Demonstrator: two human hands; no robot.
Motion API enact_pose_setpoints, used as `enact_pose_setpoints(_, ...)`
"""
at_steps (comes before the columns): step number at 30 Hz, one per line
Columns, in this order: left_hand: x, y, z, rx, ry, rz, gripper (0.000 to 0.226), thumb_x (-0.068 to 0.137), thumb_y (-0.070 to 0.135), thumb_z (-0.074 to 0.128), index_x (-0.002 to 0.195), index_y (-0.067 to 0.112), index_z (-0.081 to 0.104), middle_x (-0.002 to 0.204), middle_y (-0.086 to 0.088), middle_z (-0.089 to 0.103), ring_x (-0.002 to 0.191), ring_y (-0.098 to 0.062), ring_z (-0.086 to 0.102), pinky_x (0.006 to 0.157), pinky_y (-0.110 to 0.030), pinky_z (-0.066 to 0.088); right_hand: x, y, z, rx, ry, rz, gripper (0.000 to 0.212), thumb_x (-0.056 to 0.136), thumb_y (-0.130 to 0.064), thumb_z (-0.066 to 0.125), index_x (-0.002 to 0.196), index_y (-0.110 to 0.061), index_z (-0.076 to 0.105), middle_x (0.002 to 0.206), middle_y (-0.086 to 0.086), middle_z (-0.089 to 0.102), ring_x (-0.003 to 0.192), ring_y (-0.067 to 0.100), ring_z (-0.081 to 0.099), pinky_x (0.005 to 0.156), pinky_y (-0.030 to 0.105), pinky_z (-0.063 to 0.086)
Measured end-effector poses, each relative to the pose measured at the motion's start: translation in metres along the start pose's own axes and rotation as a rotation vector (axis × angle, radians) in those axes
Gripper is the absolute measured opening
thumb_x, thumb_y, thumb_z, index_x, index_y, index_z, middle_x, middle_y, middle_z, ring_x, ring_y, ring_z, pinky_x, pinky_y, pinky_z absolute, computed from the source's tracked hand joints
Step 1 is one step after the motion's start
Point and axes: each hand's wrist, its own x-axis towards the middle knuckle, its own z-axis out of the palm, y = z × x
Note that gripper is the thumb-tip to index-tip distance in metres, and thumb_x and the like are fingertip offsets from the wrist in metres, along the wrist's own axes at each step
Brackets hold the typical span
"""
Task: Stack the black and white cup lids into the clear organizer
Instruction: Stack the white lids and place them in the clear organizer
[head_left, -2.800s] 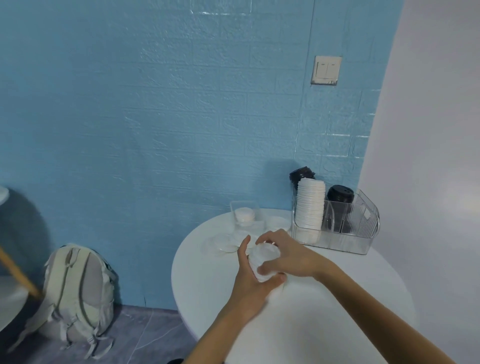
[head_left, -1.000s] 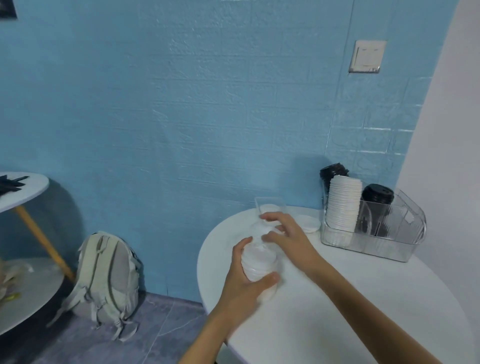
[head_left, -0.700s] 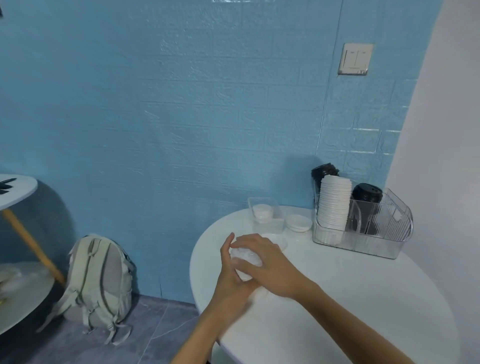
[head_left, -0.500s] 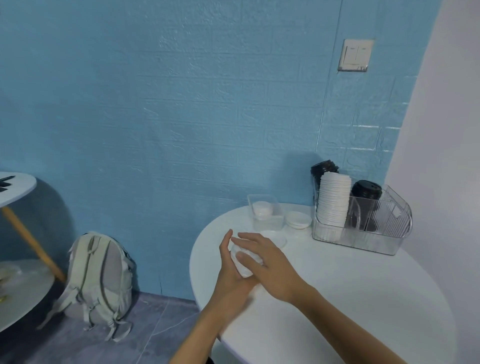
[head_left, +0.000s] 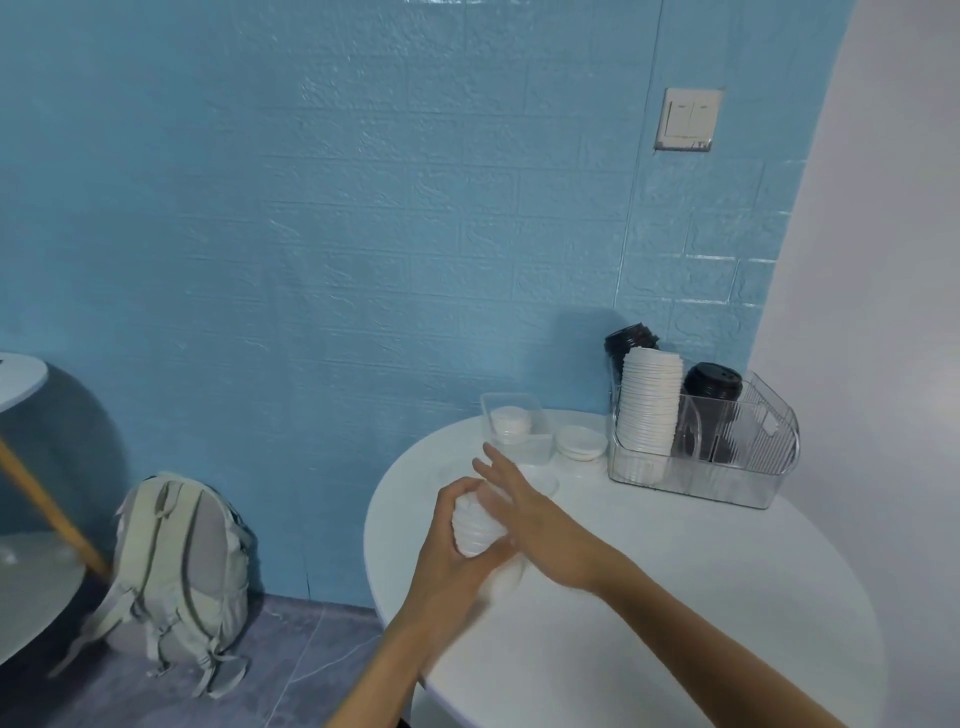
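The left hand (head_left: 449, 540) is curling around a short stack of white lids (head_left: 475, 525) just above the counter (head_left: 649, 597), while the right hand (head_left: 524, 512) is pressing flat, fingers straight, against its far side. The lids are looking light, thin and slippery, likely to fan apart, so gripping the rims from both sides is seeming wisest before carrying them to the clear organizer (head_left: 727, 478)

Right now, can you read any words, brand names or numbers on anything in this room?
None can be read.
Light switch: plain, no marks.
Clear organizer: a small pale tag on its wall, too small to read.
Backpack: no visible logo.
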Motion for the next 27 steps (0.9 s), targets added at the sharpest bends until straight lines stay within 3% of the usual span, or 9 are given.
enact_pose_setpoints(2,0.0,-0.001,0.0,0.008,0.014,-0.007,0.064,0.074,0.033,0.085,0.127,0.038,0.049,0.122,0.021,0.062,0.11,-0.004,0.062,0.091,-0.018,0.049,0.01,0.005,-0.013,0.066,0.097,0.022,0.066,0.098,-0.059,0.036,0.157,-0.034,0.025,0.16,-0.015,0.033,0.147,0.004,0.03,0.124,0.029,0.018)
enact_pose_setpoints(5,0.001,-0.003,-0.001,-0.002,0.017,-0.017,0.067,0.07,0.035,0.085,0.125,0.03,0.049,0.114,0.025,0.063,0.108,-0.005,0.062,0.086,-0.014,0.047,0.029,0.034,-0.034,-0.247,0.262,0.097,0.054,0.105,-0.051,0.036,0.154,-0.027,0.039,0.162,-0.008,0.034,0.151,0.011,0.026,0.125,0.033,0.015)
enact_pose_setpoints(10,0.004,-0.004,-0.001,-0.016,0.009,-0.015,0.072,0.063,0.043,0.086,0.124,0.029,0.049,0.113,0.024,0.063,0.107,-0.004,0.063,0.088,-0.019,0.05,0.043,0.076,-0.042,-0.568,0.105,0.242,0.055,0.103,-0.051,0.045,0.153,-0.027,0.042,0.163,-0.002,0.032,0.152,0.02,0.025,0.125,0.037,0.014)
enact_pose_setpoints(13,0.002,0.001,0.0,-0.036,0.0,-0.047,0.066,0.065,0.055,0.078,0.121,0.037,0.049,0.11,0.028,0.064,0.101,-0.001,0.063,0.08,-0.014,0.046,0.04,0.087,-0.04,-0.57,0.09,0.222,0.066,0.085,-0.067,0.052,0.139,-0.03,0.057,0.144,-0.003,0.055,0.136,0.018,0.047,0.117,0.038,0.033)
enact_pose_setpoints(15,0.002,0.001,0.0,-0.03,-0.003,-0.06,0.062,0.066,0.06,0.074,0.119,0.041,0.048,0.11,0.031,0.063,0.101,0.001,0.062,0.08,-0.015,0.043,0.039,0.092,-0.041,-0.558,0.145,0.188,0.051,0.082,-0.063,0.06,0.122,-0.031,0.067,0.12,-0.004,0.066,0.115,0.016,0.06,0.102,0.038,0.046)
enact_pose_setpoints(18,0.003,-0.001,-0.001,-0.02,-0.013,-0.074,0.058,0.072,0.054,0.075,0.121,0.041,0.047,0.113,0.029,0.063,0.103,-0.001,0.062,0.083,-0.018,0.044,0.032,0.084,-0.043,-0.617,0.214,0.172,0.031,0.093,-0.051,0.061,0.111,-0.027,0.067,0.108,-0.005,0.066,0.102,0.018,0.061,0.089,0.035,0.049)
enact_pose_setpoints(21,0.001,0.0,-0.001,-0.039,-0.011,-0.076,0.056,0.074,0.048,0.076,0.122,0.04,0.049,0.112,0.03,0.064,0.102,0.0,0.063,0.078,-0.011,0.044,0.024,0.066,-0.049,-0.445,0.366,0.142,0.031,0.097,-0.058,0.053,0.1,-0.029,0.063,0.096,-0.009,0.069,0.088,0.013,0.063,0.08,0.033,0.047)
enact_pose_setpoints(24,0.001,0.002,0.001,-0.05,-0.005,-0.082,0.057,0.073,0.045,0.076,0.123,0.036,0.049,0.111,0.029,0.065,0.099,0.001,0.064,0.076,-0.009,0.044,0.023,0.035,-0.055,-0.189,0.521,0.029,0.018,0.104,-0.035,0.053,0.095,-0.022,0.061,0.088,-0.011,0.065,0.082,0.006,0.059,0.074,0.024,0.042)
enact_pose_setpoints(27,0.0,0.003,0.001,-0.034,0.001,-0.08,0.059,0.073,0.047,0.076,0.124,0.036,0.048,0.11,0.03,0.064,0.098,0.002,0.063,0.076,-0.008,0.043,0.022,0.001,-0.05,0.039,0.474,-0.023,0.015,0.105,-0.021,0.051,0.109,-0.015,0.065,0.099,-0.012,0.066,0.085,-0.009,0.058,0.073,0.005,0.041)
